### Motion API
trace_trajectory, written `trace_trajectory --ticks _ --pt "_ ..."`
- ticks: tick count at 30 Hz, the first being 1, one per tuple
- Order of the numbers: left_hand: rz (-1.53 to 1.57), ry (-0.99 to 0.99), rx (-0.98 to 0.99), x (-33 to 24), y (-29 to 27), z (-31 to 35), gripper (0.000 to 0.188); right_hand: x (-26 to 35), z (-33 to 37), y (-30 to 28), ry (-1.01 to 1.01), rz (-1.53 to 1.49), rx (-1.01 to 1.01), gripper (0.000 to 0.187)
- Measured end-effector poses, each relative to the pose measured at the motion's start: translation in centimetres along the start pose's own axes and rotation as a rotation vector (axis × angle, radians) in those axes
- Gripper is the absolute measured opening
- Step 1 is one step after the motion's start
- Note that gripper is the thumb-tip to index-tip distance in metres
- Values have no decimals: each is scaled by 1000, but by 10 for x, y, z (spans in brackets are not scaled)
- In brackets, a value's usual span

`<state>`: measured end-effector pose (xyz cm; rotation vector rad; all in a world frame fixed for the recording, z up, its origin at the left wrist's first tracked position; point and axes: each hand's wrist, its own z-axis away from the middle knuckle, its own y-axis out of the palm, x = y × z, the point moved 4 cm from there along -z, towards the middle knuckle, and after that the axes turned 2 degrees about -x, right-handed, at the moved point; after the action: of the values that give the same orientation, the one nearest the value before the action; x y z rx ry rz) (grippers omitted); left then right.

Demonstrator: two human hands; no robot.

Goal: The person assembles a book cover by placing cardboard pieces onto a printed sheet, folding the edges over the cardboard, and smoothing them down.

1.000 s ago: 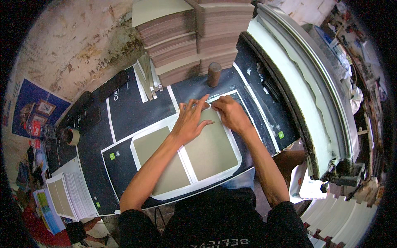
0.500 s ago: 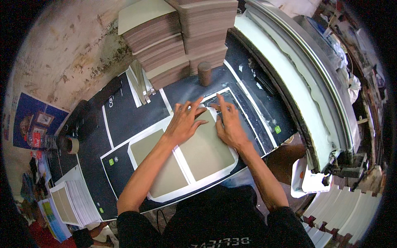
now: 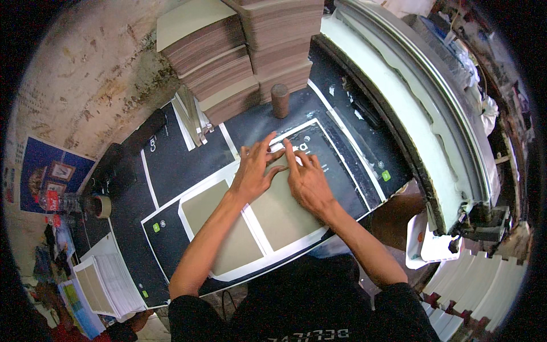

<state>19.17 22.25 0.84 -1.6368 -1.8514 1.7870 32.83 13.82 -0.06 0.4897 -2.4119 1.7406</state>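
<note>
Working both hands close together at the far end of the right grey board (image 3: 285, 215), fingertips right at its far edge. Board lay flat on a white sheet (image 3: 254, 230), between my fingers and my body, so most of it was on the near side of the fingertips.

Left hand (image 3: 250, 175): fingers spread and slightly bent, thumb well apart from them and over the board. Nothing in its grasp that I could see. Right hand (image 3: 309, 185): index stretched out to the far edge, just beside the left fingertips, other fingers curled. Couldn't tell whether it pinched anything; a bit of white showed between the two hands, too small to read properly.

Left grey board (image 3: 239, 242) lay flat on the same sheet, parallel to the right one with a white strip between, partly covered by my left forearm. All of it sat on the black tabletop (image 3: 176, 171).

Surroundings: brown cylinder (image 3: 280, 101) upright past the fingertips, tall stacks of boards (image 3: 208, 54) behind it, loose strips (image 3: 192, 117) to their left, tape roll (image 3: 103, 206) farther left, machine with a pale bed (image 3: 393, 108) on the right.
</note>
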Motion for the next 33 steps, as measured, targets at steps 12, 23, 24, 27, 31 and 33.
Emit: trace_trajectory --ticks 12,23,24,27,31,33 --pt "-5 -29 -47 -1 1 0 91 -25 -9 -25 121 -293 -89 99" --pt "32 -38 -145 14 2 6 101 -15 -17 -13 42 -155 -48 101" --pt "39 -34 -92 15 9 6 100 -17 -16 -17 -2 -216 -97 101" --pt "-28 21 -4 14 17 1 101 -19 -16 -18 -43 -356 -212 105" --pt "-114 62 -32 10 18 -4 103 -17 -8 -10 123 -194 -101 103" --pt "-92 54 -25 11 23 -2 103 -13 -4 -9 142 -164 -59 102"
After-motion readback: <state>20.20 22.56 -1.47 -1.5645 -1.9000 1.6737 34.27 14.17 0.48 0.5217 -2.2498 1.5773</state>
